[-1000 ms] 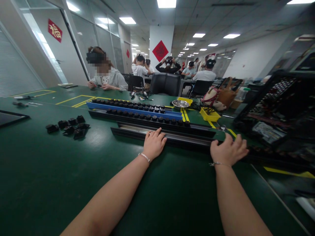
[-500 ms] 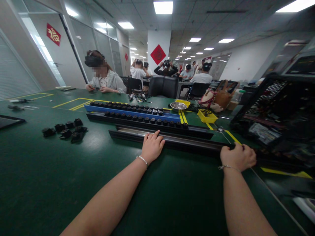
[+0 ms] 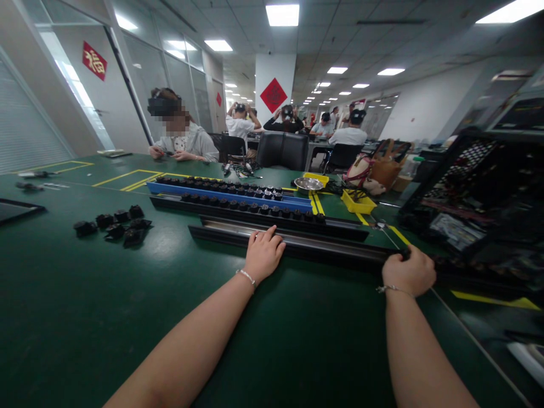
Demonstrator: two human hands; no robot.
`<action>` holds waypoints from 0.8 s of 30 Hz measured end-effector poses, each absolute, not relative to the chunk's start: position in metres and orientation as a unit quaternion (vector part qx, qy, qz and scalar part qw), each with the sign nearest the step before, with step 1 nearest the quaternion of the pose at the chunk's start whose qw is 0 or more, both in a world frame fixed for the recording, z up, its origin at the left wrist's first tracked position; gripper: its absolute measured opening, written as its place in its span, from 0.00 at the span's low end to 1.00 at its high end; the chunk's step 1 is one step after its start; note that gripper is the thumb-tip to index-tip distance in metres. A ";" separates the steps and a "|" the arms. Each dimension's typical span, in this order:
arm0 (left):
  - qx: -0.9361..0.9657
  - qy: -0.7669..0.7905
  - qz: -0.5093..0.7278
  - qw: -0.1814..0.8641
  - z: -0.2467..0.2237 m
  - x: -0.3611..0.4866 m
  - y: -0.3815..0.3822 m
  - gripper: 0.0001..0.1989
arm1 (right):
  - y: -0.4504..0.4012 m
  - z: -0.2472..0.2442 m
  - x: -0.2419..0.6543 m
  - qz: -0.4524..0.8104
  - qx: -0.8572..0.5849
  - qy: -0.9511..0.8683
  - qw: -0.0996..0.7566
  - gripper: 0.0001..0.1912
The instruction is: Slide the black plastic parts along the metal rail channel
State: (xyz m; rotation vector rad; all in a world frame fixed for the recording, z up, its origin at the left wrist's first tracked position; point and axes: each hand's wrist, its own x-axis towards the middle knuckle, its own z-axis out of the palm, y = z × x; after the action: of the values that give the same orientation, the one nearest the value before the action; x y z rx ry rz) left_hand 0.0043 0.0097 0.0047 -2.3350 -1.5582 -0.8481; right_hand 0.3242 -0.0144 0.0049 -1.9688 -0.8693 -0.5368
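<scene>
A long black channel rail (image 3: 331,249) lies across the green table in front of me. Over its near wall curl the fingers of my left hand (image 3: 264,252), their tips inside the channel. My right hand (image 3: 408,271) is closed at the rail's right end; a dark bit shows by its fingertips, but what it grips is mostly hidden. Behind this rail are a second black rail (image 3: 344,226) carrying a row of black blocks and a blue rail (image 3: 293,200) with more blocks. Several loose black blocks (image 3: 114,229) lie to the left.
A metal bowl (image 3: 309,184) and a yellow bin (image 3: 358,202) stand beyond the rails. At the right is an open black computer case (image 3: 450,187). Another person (image 3: 182,139) sits across the table. A dark tray (image 3: 19,209) lies at the left edge.
My right hand has shifted slightly left along the rail's end, and its fingers have drawn closer together. My left hand and the rails have stayed in place.
</scene>
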 end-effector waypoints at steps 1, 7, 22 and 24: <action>-0.792 -0.529 -0.287 0.103 0.005 0.004 0.010 0.17 | -0.014 0.004 0.325 -0.217 -0.795 -0.344 0.449 0.24; -0.790 -0.532 -0.290 0.095 0.006 0.006 0.009 0.16 | -0.014 0.002 0.325 -0.209 -0.807 -0.334 0.441 0.23; -0.791 -0.530 -0.288 0.102 0.005 0.006 0.010 0.16 | -0.012 0.002 0.317 -0.205 -0.817 -0.337 0.421 0.20; -0.791 -0.529 -0.290 0.102 0.005 0.006 0.010 0.16 | -0.012 0.001 0.318 -0.211 -0.812 -0.345 0.420 0.19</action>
State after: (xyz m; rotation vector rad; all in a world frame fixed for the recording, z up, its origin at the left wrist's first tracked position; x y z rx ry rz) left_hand 0.0059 0.0103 0.0047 -2.3364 -1.5607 -0.8571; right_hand 0.3177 -0.0115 0.0012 -2.0355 -0.8654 -0.5300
